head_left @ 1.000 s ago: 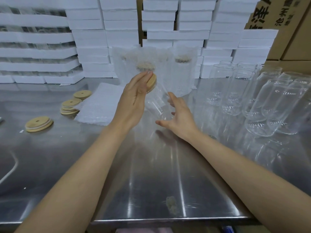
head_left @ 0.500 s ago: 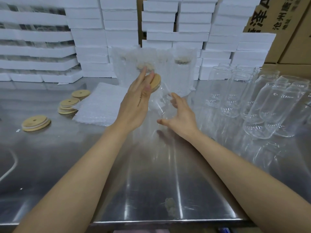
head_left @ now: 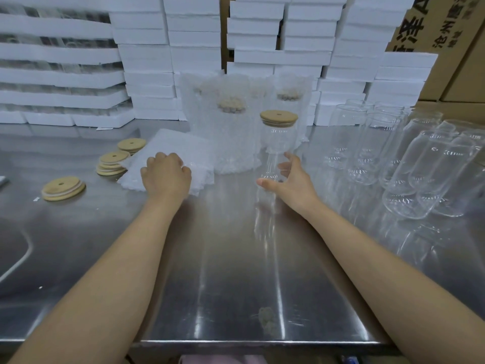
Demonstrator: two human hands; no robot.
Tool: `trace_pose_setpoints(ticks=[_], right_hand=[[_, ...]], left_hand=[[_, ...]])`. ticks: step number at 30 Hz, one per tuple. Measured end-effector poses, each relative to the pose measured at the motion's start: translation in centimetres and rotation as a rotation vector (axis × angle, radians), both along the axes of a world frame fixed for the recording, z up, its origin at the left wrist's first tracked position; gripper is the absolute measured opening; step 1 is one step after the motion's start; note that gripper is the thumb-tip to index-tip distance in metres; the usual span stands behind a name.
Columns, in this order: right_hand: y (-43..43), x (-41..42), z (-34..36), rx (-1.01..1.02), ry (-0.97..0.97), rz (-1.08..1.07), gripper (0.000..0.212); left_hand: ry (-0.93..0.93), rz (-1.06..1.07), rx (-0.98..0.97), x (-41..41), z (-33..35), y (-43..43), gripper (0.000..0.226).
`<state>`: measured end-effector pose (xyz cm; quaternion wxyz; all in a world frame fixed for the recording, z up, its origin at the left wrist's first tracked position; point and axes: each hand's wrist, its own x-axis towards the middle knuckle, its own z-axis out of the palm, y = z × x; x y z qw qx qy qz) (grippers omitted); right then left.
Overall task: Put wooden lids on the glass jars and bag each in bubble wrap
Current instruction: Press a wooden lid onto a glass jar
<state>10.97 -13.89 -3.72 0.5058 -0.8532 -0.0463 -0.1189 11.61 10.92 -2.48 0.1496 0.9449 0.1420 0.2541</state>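
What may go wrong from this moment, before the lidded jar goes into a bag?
1. The right hand holds the lidded jar only near its base, so the tall jar may tip toward the bagged jars behind it.
2. The left hand grips the stack of bubble wrap bags and may lift several at once.
3. The bare jars crowd the right side, where the right forearm might knock them.

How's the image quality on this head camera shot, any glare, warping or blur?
Head view: bright glare streaks run down the steel table; the wide lens bows the white foam stacks at the left edge; the lidded glass jar shows mostly by its highlights, its base faint at the right hand; the left hand on the bubble wrap bags looks sharp, no blur.
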Motion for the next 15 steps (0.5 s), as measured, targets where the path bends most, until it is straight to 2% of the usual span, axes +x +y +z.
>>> trace_pose_setpoints(ticks=[5, 10, 15], right_hand=[[0.05, -0.05, 0.13, -0.009, 0.000, -0.006, 0.097], [0.22, -0.05, 0.06, -0.022, 0.000, -0.012, 0.101], [0.29, 0.02, -0.04, -0.027, -0.013, -0.013, 0.100]], left_hand=[[-0.076, 0.006, 0.025, -0.18, 0.22, -0.04, 0.024], [-0.280, -0.036, -0.057, -0.27, 0.95, -0.04, 0.017], [-0.310, -0.081, -0.102, -0.39, 0.83, -0.34, 0.017]])
